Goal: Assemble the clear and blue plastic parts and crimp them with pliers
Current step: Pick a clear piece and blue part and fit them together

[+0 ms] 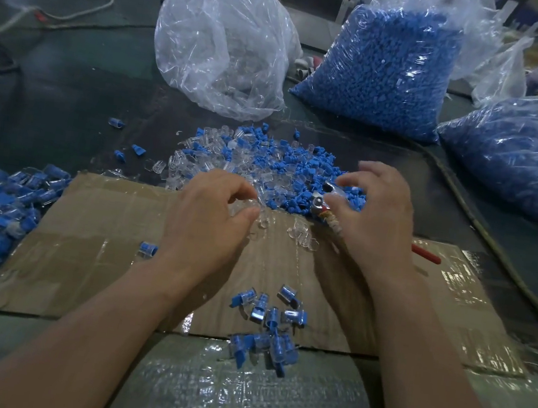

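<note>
Mostly hidden, pliers (320, 200) are gripped by right hand (377, 219) fingers; left hand (210, 219) fingers pinch a blurred clear part (259, 199).

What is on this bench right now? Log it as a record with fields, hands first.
left hand: pinches a clear plastic part
right hand: grips metal pliers with a red handle
loose stock: mixed pile of clear and blue plastic parts, beyond both hands
assembled: cluster of blue-and-clear pieces on the brown cardboard sheet
supply: clear bag full of blue parts, at the back
</note>
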Available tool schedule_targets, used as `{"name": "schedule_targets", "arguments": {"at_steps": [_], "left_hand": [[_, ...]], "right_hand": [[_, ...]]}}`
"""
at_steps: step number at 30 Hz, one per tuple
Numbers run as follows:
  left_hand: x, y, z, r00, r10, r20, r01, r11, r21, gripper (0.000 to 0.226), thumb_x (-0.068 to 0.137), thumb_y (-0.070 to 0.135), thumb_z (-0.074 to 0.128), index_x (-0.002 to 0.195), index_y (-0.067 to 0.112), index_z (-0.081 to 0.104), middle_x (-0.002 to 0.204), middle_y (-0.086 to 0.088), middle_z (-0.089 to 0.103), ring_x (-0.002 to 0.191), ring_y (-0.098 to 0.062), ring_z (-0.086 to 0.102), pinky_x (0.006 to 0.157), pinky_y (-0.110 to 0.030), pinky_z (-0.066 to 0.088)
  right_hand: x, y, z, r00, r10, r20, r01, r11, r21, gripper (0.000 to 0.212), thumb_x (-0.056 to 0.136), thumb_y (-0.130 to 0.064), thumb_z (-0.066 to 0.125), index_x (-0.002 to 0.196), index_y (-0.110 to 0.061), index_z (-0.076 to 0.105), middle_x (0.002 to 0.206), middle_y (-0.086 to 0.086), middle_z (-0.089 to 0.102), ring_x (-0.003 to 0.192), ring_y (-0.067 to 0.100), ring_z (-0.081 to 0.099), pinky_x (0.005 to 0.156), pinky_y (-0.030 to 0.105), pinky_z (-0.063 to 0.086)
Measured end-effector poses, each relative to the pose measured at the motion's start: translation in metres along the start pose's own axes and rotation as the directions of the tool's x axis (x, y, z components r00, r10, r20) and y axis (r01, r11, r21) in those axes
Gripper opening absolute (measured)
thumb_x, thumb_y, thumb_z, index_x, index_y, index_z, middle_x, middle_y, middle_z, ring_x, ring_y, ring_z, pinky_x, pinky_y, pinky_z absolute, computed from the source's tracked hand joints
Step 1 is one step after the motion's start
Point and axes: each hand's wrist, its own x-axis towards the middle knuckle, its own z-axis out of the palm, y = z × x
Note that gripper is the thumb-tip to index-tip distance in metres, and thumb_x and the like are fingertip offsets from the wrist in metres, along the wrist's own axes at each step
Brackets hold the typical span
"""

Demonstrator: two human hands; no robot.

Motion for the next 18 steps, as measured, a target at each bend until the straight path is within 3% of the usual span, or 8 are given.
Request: {"name": "schedule_targets", "arguments": {"at_steps": [3,7,14,18], "left_hand": [[0.0,0.001,0.0,0.999,-0.032,0.008,0.032,0.999,-0.031,0.011,0.084,0.015,0.066,0.094,0.016,0.064,0.077,0.017,0.047,0.071,0.006,0.045,0.062,-0.007,0.034],[0.0,0.0,0.0,1.0,-0.016,-0.004,0.016,0.999,-0.029,0.013,0.082,0.015,0.068,0.095,0.013,0.066,0.079,0.012,0.051,0.071,0.003,0.046,0.066,-0.008,0.034],[-0.001,0.001,0.001,1.0,-0.02,-0.011,0.019,0.999,-0.038,0.012,0.082,0.016,0.068,0.094,0.015,0.067,0.079,0.012,0.052,0.071,0.006,0.046,0.064,-0.009,0.034],[-0.002,0.001,0.0,0.999,-0.033,-0.001,0.033,0.998,-0.051,0.014,0.082,0.015,0.068,0.095,0.014,0.066,0.081,0.01,0.053,0.07,0.004,0.046,0.064,-0.009,0.034]], "right_hand": [[0.004,-0.009,0.015,0.99,-0.071,0.122,0.081,0.994,-0.075,0.016,0.082,-0.026,0.067,0.095,-0.017,0.07,0.134,0.006,0.048,0.132,0.019,0.03,0.113,0.046,0.013],[0.009,-0.009,0.032,0.959,-0.05,0.279,0.098,0.982,-0.164,0.021,0.087,-0.033,0.06,0.104,-0.025,0.069,0.149,0.003,0.031,0.141,0.019,0.011,0.113,0.043,-0.001],[0.012,-0.003,0.041,0.917,0.041,0.397,0.059,0.97,-0.236,0.033,0.091,-0.04,0.051,0.123,-0.037,0.056,0.155,0.001,0.015,0.143,0.02,-0.003,0.111,0.05,-0.006],[0.013,-0.003,0.041,0.919,0.035,0.392,0.05,0.978,-0.205,0.024,0.088,-0.038,0.057,0.111,-0.034,0.063,0.154,0.002,0.02,0.143,0.021,0.001,0.111,0.051,-0.004]]}}
